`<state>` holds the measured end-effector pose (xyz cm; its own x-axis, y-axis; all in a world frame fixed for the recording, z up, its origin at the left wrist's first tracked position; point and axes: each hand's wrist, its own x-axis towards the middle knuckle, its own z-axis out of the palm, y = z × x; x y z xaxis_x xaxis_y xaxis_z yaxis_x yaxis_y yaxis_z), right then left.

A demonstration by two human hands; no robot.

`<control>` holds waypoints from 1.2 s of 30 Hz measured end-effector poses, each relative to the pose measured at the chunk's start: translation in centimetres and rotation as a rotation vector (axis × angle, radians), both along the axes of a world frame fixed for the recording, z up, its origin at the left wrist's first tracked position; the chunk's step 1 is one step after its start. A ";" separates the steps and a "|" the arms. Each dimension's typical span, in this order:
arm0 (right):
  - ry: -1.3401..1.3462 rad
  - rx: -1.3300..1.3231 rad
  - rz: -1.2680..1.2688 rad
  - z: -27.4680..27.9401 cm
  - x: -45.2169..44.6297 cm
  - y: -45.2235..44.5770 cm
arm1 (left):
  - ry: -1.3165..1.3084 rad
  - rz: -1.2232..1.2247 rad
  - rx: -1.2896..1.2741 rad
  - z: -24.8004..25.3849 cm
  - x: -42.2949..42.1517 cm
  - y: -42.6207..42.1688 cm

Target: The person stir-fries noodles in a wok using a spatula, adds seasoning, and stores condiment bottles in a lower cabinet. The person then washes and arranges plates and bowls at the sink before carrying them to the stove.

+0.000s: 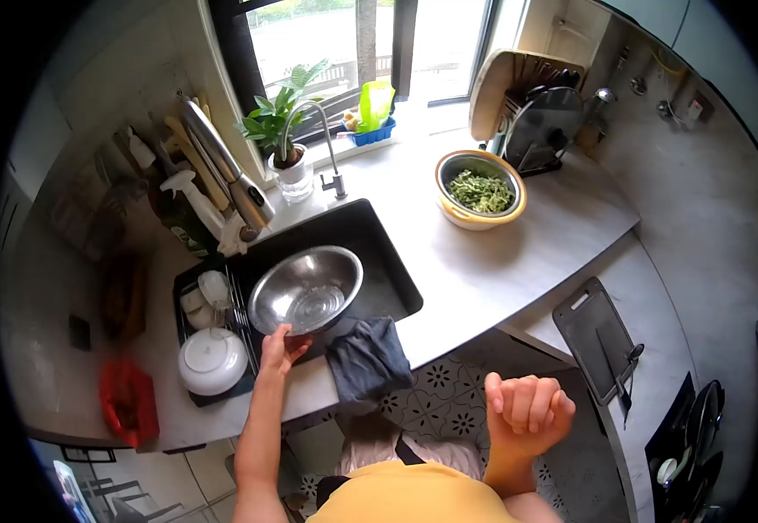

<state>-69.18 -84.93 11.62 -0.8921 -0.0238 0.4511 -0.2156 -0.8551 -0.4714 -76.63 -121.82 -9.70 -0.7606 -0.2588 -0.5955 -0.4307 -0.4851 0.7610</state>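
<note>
My left hand (pixel 281 350) grips the near rim of a stainless steel mixing bowl (pixel 285 292), its fingers closed on the edge. The bowl tilts over the dark sink (pixel 385 283), and its shiny inside looks wet. My right hand (pixel 531 414) is raised above the floor at the right, away from the counter. Its fingers are curled in and nothing shows in them. Over the sink's front edge hangs a dark grey cloth (pixel 370 357), just right of the bowl.
A yellow-rimmed bowl (pixel 441 193) of chopped greens stands on the counter. Left of the sink, a dish rack (pixel 241 383) holds a white bowl (pixel 213 359) and cups. A faucet (pixel 244 196) and potted plant (pixel 287 157) are behind. A cutting board (pixel 595 336) lies at right.
</note>
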 end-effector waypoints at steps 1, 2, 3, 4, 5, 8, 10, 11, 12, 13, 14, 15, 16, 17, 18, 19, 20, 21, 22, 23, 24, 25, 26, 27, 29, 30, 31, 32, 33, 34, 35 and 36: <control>-0.041 -0.005 -0.089 0.0 -0.3 -0.5 | -0.021 -0.042 -0.002 -1.0 -1.1 -0.6; -0.085 -0.006 -0.146 -0.3 -0.8 -0.9 | -0.060 -0.005 0.023 -1.0 -2.4 -0.1; -0.100 -0.007 -0.163 -0.6 -1.2 -1.1 | -0.043 0.003 0.109 -2.3 -3.8 0.1; -0.129 -0.016 -0.204 -0.8 -1.7 -1.8 | -0.069 -0.016 0.120 -4.2 -5.0 -0.2; -0.161 -0.032 -0.250 -1.1 -1.8 -2.1 | -0.101 -0.027 0.108 -4.2 -5.9 0.4; -0.212 -0.042 -0.236 -2.6 -2.4 -2.6 | -0.058 -0.089 0.257 -7.9 -7.1 1.7; -0.236 -0.019 -0.183 -3.4 -3.3 -3.3 | -0.066 -0.164 0.187 -5.9 -6.1 2.3; -0.256 0.003 -0.157 -3.6 -3.8 -3.1 | -0.079 -0.183 0.125 -5.1 -5.2 2.5; -0.247 0.037 -0.124 -4.2 -4.5 -3.5 | -0.032 -0.202 0.020 -4.3 -4.1 2.1; -0.232 0.089 -0.118 -4.9 -5.2 -4.0 | 0.016 -0.220 -0.090 -3.3 -2.8 1.3; -0.233 0.117 -0.097 -6.1 -6.0 -4.6 | 0.051 -0.186 -0.180 -2.1 -1.5 0.3; -0.238 0.145 -0.076 -7.4 -6.8 -5.3 | 0.120 -0.133 -0.249 -2.0 -0.1 -1.1; -0.183 0.319 -0.058 -8.9 -7.8 -6.3 | 0.135 -0.059 -0.265 -1.9 1.3 -2.7; -0.226 0.538 -0.077 -8.9 -8.3 -8.2 | 0.147 0.010 -0.281 -1.2 3.0 -4.3; -0.275 0.654 -0.059 -9.9 -8.7 -10.2 | 0.160 0.075 -0.316 -0.6 4.6 -5.7; -0.399 0.751 -0.024 -10.6 -8.8 -12.2 | 0.176 0.140 -0.352 0.2 6.2 -6.9; -0.389 0.775 0.064 -11.3 -9.0 -14.3 | 0.130 0.196 -0.426 1.3 7.9 -7.9; -0.383 0.791 0.136 -12.2 -9.1 -16.5 | 0.081 0.254 -0.496 2.4 9.5 -8.6; -0.374 0.885 0.228 -12.8 -9.3 -18.5 | 0.081 0.307 -0.521 3.3 11.1 -9.3; -0.352 0.927 0.300 -13.6 -9.2 -20.6 | 0.078 0.362 -0.545 3.8 12.6 -9.9; -0.218 1.021 0.299 -14.1 -9.1 -23.0 | 0.036 0.394 -0.658 3.6 14.1 -10.6; -0.110 1.078 0.346 -15.2 -9.1 -25.3 | 0.012 0.530 -0.634 3.2 15.4 -11.2; -0.036 1.126 0.403 -16.0 -9.0 -27.4 | -0.012 0.570 -0.727 2.8 16.2 -11.8; 0.084 1.259 0.453 -16.3 -9.2 -29.2 | -0.035 0.606 -0.818 2.1 16.9 -12.5; 0.202 1.310 0.474 -17.9 -9.6 -33.1 | -0.151 0.528 -0.870 0.6 18.2 -14.2; 0.314 1.328 0.348 -19.4 -10.3 -35.2 | -0.089 0.576 -0.918 -0.2 18.1 -14.6; 0.468 1.435 0.201 -19.1 -11.0 -37.0 | -0.027 0.628 -0.967 -0.6 18.1 -15.1; 0.484 1.485 0.104 -18.6 -11.3 -38.7 | -0.053 0.605 -0.892 -0.1 18.2 -15.3; 0.604 1.517 0.017 -18.4 -12.1 -40.3 | -0.050 0.614 -0.892 0.7 18.0 -15.2; 0.776 1.574 -0.041 -18.9 -13.1 -41.8 | -0.042 0.602 -0.974 1.5 17.5 -14.8; 0.949 1.625 -0.102 -20.0 -14.3 -43.2 | -0.035 0.588 -1.056 2.1 17.1 -14.5; 0.956 1.621 -0.104 -20.9 -15.4 -44.4 | -0.037 0.571 -1.045 2.1 16.9 -14.4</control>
